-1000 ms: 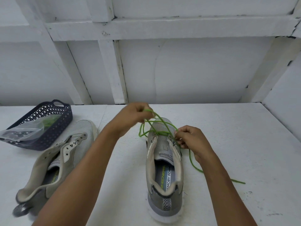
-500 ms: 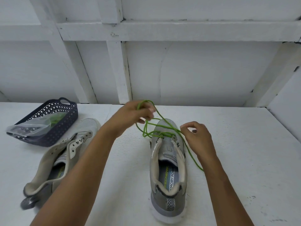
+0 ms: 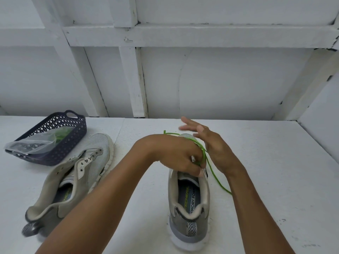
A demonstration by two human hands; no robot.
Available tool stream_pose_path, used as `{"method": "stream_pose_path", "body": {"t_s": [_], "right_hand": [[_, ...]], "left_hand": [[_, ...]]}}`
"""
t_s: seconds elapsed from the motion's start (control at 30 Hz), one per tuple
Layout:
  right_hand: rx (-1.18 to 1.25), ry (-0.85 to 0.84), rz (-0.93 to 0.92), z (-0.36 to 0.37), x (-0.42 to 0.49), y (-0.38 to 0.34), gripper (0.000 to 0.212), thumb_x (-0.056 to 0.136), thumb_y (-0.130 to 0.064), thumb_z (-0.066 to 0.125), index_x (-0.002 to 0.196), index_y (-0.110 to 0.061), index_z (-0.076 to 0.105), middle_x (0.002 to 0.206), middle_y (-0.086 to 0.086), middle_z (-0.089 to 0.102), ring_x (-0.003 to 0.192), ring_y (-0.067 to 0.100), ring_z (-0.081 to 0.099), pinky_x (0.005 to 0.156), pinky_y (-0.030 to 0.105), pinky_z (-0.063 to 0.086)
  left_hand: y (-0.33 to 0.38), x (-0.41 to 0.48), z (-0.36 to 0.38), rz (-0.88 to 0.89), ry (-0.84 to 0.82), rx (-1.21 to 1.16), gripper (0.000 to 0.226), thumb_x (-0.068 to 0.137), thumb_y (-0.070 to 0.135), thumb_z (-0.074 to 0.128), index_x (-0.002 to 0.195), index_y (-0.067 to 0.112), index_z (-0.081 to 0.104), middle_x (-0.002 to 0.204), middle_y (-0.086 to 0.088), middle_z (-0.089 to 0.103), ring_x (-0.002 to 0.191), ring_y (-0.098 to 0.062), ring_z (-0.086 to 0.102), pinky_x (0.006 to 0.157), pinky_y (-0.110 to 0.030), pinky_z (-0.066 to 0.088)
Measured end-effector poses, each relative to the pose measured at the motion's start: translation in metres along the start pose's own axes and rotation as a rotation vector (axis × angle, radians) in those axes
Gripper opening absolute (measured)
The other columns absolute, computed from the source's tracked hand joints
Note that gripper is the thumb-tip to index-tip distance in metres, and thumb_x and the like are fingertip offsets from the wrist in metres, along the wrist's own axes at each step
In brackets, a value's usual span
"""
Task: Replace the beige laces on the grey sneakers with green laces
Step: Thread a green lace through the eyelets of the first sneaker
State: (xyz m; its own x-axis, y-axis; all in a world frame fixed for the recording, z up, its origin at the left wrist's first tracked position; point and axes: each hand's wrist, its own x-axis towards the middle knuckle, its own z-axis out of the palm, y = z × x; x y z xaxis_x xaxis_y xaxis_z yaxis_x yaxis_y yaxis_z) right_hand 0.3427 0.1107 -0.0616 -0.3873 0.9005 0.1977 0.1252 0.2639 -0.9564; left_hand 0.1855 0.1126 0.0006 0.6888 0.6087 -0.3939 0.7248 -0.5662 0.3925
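Left hand [image 3: 176, 154] is positioned over the lacing area of the upright grey sneaker [image 3: 185, 222], knuckles up. Its fingers are curled around the green lace [image 3: 217, 179] at the shoe's right eyelet row. Right hand [image 3: 212, 145] hovers just beyond it above the toe, fingers extended and spread, gripping nothing; its fingertips are motion-blurred. One run of the lace passes from a free end near the toe along the far edge of the left hand. Another run drops to the white table [image 3: 275, 171] on the sneaker's right side and disappears behind the right forearm. The sneaker stands on its sole, heel toward the camera. A second grey sneaker [image 3: 99, 158], its eyelets unlaced, leans on its side to the left. Behind it sits a dark lattice basket [image 3: 73, 143] holding a clear plastic bag [image 3: 31, 145] with something green inside.
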Motion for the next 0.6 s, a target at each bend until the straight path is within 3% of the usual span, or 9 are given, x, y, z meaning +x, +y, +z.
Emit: {"method": "stream_pose_path", "body": {"t_s": [0.13,0.23,0.33,0.4,0.47,0.53,0.6], "right_hand": [[-0.047,0.001,0.013,-0.007,0.007,0.0,0.053,0.101,-0.053,0.029,0.104,-0.025,0.073,0.132,-0.017,0.061,0.13,0.004,0.049,0.11,0.034,0.033],[-0.179,0.157,0.082,-0.016,0.006,0.018,0.029,0.102,-0.045,0.041,0.115,-0.033,0.065,0.124,-0.019,0.063,0.12,0.001,0.054,0.104,0.037,0.043],[-0.344,0.281,0.19,-0.023,0.0,0.039,0.016,0.096,-0.03,0.06,0.112,-0.032,0.062,0.115,-0.018,0.064,0.109,0.0,0.058,0.094,0.029,0.048],[-0.402,0.248,0.256,-0.022,-0.005,0.048,0.02,0.092,-0.031,0.067,0.111,-0.029,0.061,0.114,-0.016,0.062,0.105,0.001,0.057,0.088,0.024,0.047],[-0.415,0.212,0.292,-0.017,-0.008,0.052,0.022,0.09,-0.033,0.069,0.111,-0.028,0.062,0.114,-0.013,0.06,0.101,0.0,0.055,0.079,0.016,0.043],[-0.404,0.238,0.292,-0.014,-0.01,0.055,0.02,0.09,-0.03,0.069,0.108,-0.027,0.062,0.114,-0.011,0.06,0.098,0.002,0.056,0.076,0.013,0.041],[-0.401,0.263,0.289,-0.012,-0.01,0.054,0.017,0.09,-0.028,0.069,0.105,-0.027,0.063,0.112,-0.01,0.061,0.097,0.004,0.057,0.074,0.016,0.043]], "left_hand": [[-0.005,-0.002,-0.001,0.019,-0.012,-0.051,0.028,0.095,0.041,0.059,0.121,0.031,0.064,0.094,0.024,0.056,0.09,0.0,0.054,0.082,-0.022,0.043],[-0.02,-0.007,0.001,0.093,0.083,-0.186,0.03,0.088,0.048,0.061,0.104,0.023,0.071,0.098,0.01,0.068,0.094,-0.012,0.063,0.09,-0.037,0.051],[-0.04,-0.016,0.002,0.195,0.308,-0.665,0.026,0.086,0.036,0.065,0.087,0.011,0.072,0.099,-0.008,0.074,0.098,-0.026,0.069,0.095,-0.045,0.053],[-0.051,-0.018,0.0,0.209,0.483,-1.069,0.016,0.087,0.02,0.061,0.074,0.013,0.069,0.079,-0.011,0.071,0.077,-0.028,0.068,0.078,-0.042,0.058],[-0.065,-0.018,-0.003,0.151,0.654,-1.375,0.018,0.085,0.018,0.06,0.068,0.016,0.056,0.057,-0.003,0.051,0.051,-0.018,0.048,0.053,-0.031,0.05],[-0.082,-0.02,-0.009,0.075,0.81,-1.549,0.023,0.089,0.02,0.059,0.069,0.018,0.048,0.051,0.005,0.034,0.044,-0.011,0.029,0.042,-0.022,0.033],[-0.1,-0.027,-0.015,0.054,0.946,-1.703,0.023,0.09,0.02,0.057,0.07,0.019,0.046,0.05,0.008,0.03,0.042,-0.007,0.021,0.039,-0.02,0.023]]}}
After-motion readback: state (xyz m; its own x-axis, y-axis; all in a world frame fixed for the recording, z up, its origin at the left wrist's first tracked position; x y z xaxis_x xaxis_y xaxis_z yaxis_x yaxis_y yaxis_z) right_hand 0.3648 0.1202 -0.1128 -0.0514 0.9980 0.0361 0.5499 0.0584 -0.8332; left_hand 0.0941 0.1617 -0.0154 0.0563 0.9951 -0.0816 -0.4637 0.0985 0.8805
